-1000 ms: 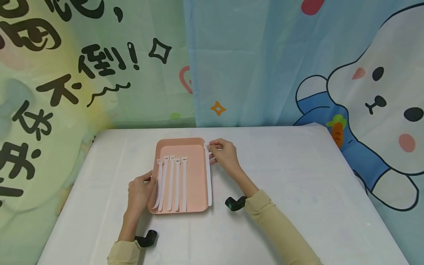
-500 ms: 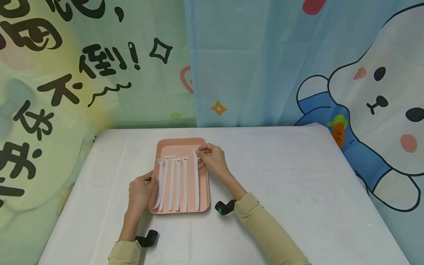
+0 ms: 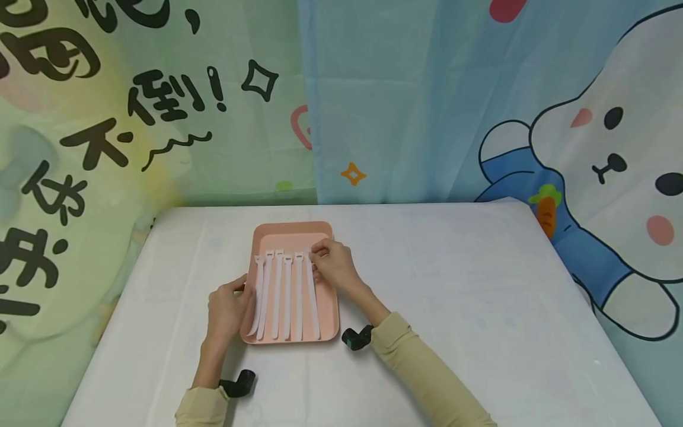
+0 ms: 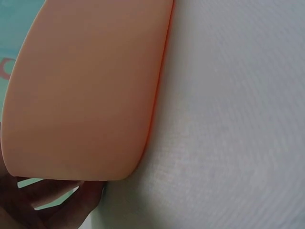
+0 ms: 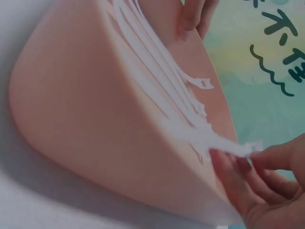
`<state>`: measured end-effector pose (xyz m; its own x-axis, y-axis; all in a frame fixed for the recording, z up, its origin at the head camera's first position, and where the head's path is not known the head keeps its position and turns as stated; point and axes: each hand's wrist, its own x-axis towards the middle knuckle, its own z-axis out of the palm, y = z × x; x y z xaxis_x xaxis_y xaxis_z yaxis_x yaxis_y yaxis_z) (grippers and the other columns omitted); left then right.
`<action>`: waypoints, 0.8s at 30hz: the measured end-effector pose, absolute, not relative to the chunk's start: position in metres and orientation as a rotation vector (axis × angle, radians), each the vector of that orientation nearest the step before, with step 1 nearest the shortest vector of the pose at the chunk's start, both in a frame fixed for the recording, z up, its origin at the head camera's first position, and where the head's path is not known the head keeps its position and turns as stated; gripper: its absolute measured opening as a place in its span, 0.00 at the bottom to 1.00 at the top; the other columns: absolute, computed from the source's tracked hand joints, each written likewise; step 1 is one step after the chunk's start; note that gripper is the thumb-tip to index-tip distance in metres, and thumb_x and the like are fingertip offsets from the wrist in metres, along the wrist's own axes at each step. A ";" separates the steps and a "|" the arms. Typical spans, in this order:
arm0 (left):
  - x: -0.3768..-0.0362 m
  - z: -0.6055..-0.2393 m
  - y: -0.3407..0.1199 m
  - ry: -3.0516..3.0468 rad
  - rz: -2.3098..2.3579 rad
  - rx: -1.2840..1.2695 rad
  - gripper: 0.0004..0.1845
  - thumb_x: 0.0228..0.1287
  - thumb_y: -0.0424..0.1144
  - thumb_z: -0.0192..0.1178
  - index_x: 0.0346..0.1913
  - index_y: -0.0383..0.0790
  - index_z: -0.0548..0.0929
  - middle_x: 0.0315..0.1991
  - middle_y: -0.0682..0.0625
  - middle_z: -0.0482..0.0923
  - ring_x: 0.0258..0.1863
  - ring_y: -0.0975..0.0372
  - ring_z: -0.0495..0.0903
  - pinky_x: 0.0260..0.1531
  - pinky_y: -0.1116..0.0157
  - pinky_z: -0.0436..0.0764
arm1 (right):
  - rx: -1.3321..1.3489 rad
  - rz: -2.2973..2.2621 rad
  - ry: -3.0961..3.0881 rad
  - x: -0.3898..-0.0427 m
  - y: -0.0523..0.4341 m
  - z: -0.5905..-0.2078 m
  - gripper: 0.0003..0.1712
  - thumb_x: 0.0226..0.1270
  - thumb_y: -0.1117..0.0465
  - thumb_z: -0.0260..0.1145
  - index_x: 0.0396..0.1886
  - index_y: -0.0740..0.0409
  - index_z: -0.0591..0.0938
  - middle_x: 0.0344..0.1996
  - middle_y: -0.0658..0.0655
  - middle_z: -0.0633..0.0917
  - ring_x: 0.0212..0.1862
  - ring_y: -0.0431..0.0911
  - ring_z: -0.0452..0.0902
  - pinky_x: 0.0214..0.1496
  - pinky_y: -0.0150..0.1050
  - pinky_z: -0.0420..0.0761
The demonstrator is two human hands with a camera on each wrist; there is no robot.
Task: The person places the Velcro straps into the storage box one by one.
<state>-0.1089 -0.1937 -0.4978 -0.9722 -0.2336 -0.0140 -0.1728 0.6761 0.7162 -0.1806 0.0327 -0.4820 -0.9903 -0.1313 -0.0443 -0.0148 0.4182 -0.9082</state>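
Note:
A pink rectangular tray (image 3: 329, 320) lies on the white table, with several slim white plastic strips (image 3: 276, 296) side by side in it. Each strip has a notched, slotted head at the far end. My right hand (image 3: 336, 264) pinches one more white strip (image 5: 226, 144) near its head, between thumb and fingers, over the tray's right part. The strip's tail reaches down toward the tray's near edge. At the left rim, my left hand (image 3: 226, 305) grips the tray; its fingers (image 4: 78, 202) show at the rim in the left wrist view, the palm hidden.
The white table (image 3: 480, 296) extends on both sides of the tray. Behind it hangs a printed cloth backdrop (image 3: 395, 107) with lettering and a cartoon rabbit. A black camera sits on each wrist, the right camera (image 3: 356, 338) close to the tray's near right corner.
The right hand has carried its strip leftward from beyond the tray's right edge to beside the other strips, and slightly nearer. The left hand has kept its grip on the rim.

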 end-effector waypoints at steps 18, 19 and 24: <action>-0.116 -0.498 -0.186 -2.822 -1.114 0.361 0.22 0.75 0.44 0.57 0.62 0.33 0.83 0.42 0.35 0.88 0.31 0.49 0.84 0.27 0.56 0.78 | -0.136 -1.214 2.718 -0.181 0.030 -0.472 0.12 0.74 0.65 0.60 0.51 0.68 0.81 0.45 0.66 0.87 0.45 0.55 0.85 0.45 0.45 0.83; -0.116 -0.496 -0.187 -2.826 -1.095 0.362 0.22 0.75 0.44 0.56 0.63 0.32 0.83 0.43 0.34 0.88 0.32 0.48 0.85 0.29 0.54 0.79 | -0.152 -1.224 2.729 -0.180 0.031 -0.471 0.12 0.75 0.65 0.60 0.51 0.68 0.81 0.44 0.66 0.87 0.45 0.55 0.85 0.45 0.45 0.83; -0.115 -0.484 -0.185 -2.784 -0.981 0.301 0.22 0.75 0.42 0.56 0.63 0.30 0.81 0.50 0.34 0.86 0.40 0.43 0.85 0.36 0.46 0.81 | -0.332 -1.395 2.781 -0.173 0.046 -0.468 0.10 0.74 0.66 0.62 0.49 0.66 0.84 0.41 0.62 0.88 0.45 0.54 0.85 0.49 0.46 0.84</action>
<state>-0.1152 -0.1855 -0.4841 -0.9645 -0.2459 0.0961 -0.1313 0.7625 0.6335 -0.1727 0.0456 -0.4680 -0.9774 -0.1942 0.0833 -0.1829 0.5802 -0.7937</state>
